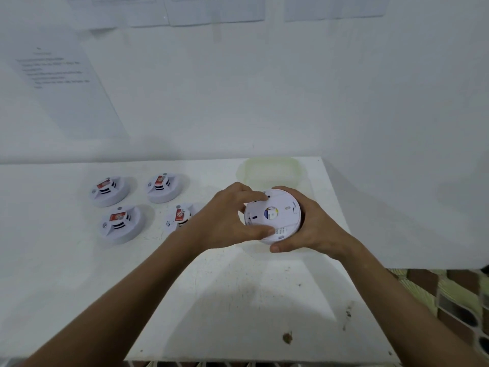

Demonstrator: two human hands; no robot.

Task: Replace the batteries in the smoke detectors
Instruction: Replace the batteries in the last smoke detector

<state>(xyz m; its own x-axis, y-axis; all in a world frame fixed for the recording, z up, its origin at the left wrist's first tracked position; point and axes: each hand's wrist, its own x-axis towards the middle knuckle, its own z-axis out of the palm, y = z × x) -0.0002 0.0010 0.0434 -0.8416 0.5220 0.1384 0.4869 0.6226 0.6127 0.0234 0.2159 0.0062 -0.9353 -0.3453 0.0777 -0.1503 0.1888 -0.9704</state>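
Both bare forearms are reached out over the scuffed white table (238,300), and a round white plastic smoke detector (274,215) is held base-up above it, just in front of the pale translucent plastic tub (270,169). It's cupped by the right hand (309,229), fingers curled round the rim, and pinched by the left hand (225,218) at the back cover. Looks like early days: cover still on, no batteries seen. Five detectors are counted, four (120,223) left of the tub, untouched.
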